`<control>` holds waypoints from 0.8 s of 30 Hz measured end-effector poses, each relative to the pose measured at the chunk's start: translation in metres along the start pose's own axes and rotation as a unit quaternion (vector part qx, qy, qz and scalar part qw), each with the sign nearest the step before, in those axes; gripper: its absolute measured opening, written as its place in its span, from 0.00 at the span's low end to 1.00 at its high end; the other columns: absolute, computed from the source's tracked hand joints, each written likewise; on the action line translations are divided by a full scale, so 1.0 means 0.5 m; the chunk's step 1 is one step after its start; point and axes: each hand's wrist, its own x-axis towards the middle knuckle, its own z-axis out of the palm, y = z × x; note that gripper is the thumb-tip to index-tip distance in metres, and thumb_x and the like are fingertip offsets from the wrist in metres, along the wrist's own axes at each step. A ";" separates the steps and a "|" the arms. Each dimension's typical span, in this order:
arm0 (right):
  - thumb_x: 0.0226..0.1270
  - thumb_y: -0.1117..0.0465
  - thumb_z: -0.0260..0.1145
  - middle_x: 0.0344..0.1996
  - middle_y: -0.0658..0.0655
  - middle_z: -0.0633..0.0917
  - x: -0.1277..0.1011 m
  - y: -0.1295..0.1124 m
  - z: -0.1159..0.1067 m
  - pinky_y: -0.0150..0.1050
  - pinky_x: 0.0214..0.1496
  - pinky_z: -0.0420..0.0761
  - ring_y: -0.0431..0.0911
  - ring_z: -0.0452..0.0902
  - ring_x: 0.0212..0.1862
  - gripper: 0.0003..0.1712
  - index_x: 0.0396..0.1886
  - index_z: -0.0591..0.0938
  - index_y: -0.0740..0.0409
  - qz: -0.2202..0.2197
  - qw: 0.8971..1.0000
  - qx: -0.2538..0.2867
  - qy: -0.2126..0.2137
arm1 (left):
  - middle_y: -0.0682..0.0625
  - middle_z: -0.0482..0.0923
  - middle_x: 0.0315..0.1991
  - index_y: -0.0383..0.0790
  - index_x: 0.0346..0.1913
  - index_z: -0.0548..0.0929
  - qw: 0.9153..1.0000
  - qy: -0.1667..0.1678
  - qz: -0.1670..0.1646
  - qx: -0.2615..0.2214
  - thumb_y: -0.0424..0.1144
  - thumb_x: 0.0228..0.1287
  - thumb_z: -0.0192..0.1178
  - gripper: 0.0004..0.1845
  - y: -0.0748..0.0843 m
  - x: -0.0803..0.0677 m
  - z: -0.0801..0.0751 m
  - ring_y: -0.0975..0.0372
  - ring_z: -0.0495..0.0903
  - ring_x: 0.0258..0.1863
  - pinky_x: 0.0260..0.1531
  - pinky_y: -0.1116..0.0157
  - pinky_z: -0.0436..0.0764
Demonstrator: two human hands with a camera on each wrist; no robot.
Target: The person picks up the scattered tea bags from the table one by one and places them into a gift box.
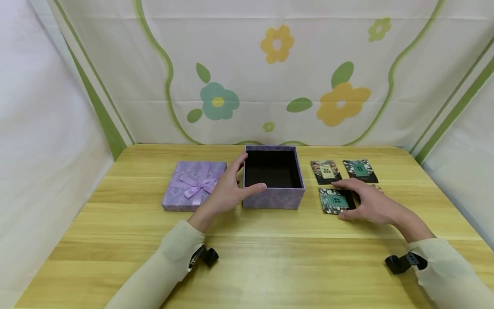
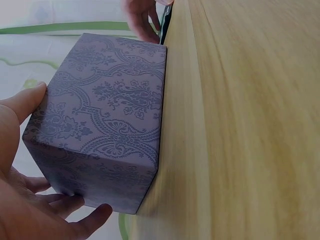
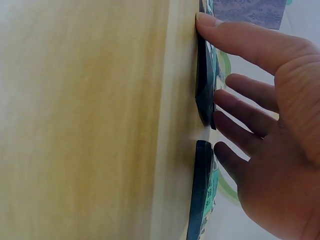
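Observation:
A purple patterned box (image 1: pixel 272 199) stands without its lid, its dark inside facing up. My left hand (image 1: pixel 227 189) rests on its left front corner, thumb along the front rim and fingers against the left side. In the left wrist view these fingers touch the box wall (image 2: pixel 110 95) and look relaxed. My right hand (image 1: pixel 370 204) is over a small dark packet with a teal label (image 1: pixel 333 201). Its thumb is at the near edge and its index finger at the far edge. In the right wrist view the thumb touches the packet (image 3: pixel 202 75); the other fingers are spread.
The purple lid with a ribbon bow (image 1: pixel 197 186) lies left of the box. Behind my right hand lie a brown packet (image 1: pixel 326 171) and a teal-labelled one (image 1: pixel 360 170). Another packet (image 1: pixel 377 187) is mostly hidden by that hand. A flowered cloth (image 1: pixel 247 64) hangs behind the wooden table (image 1: pixel 270 257).

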 end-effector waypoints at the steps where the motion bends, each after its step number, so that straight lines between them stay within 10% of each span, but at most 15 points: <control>1: 0.57 0.42 0.84 0.75 0.68 0.73 0.002 0.000 -0.001 0.74 0.70 0.66 0.71 0.64 0.76 0.51 0.76 0.75 0.54 0.000 1.000 -0.003 -0.001 | 0.57 0.47 0.87 0.61 0.87 0.49 1.000 0.000 0.001 0.000 0.61 0.63 0.74 0.58 0.000 0.000 -0.001 0.52 0.51 0.87 0.80 0.39 0.62; 16: 0.58 0.41 0.82 0.76 0.69 0.71 0.009 -0.001 -0.008 0.81 0.69 0.61 0.75 0.55 0.79 0.48 0.76 0.76 0.50 0.005 1.000 -0.016 -0.014 | 0.59 0.47 0.87 0.62 0.87 0.48 1.000 0.002 -0.003 0.004 0.64 0.62 0.74 0.58 -0.002 0.000 -0.002 0.53 0.51 0.87 0.80 0.38 0.61; 24: 0.59 0.42 0.82 0.71 0.64 0.75 0.011 0.004 -0.003 0.74 0.65 0.71 0.68 0.67 0.73 0.45 0.74 0.78 0.47 -0.015 0.999 -0.030 -0.006 | 0.59 0.48 0.87 0.62 0.87 0.49 1.000 0.003 -0.003 0.003 0.64 0.61 0.74 0.58 0.000 -0.001 -0.002 0.53 0.51 0.87 0.80 0.38 0.60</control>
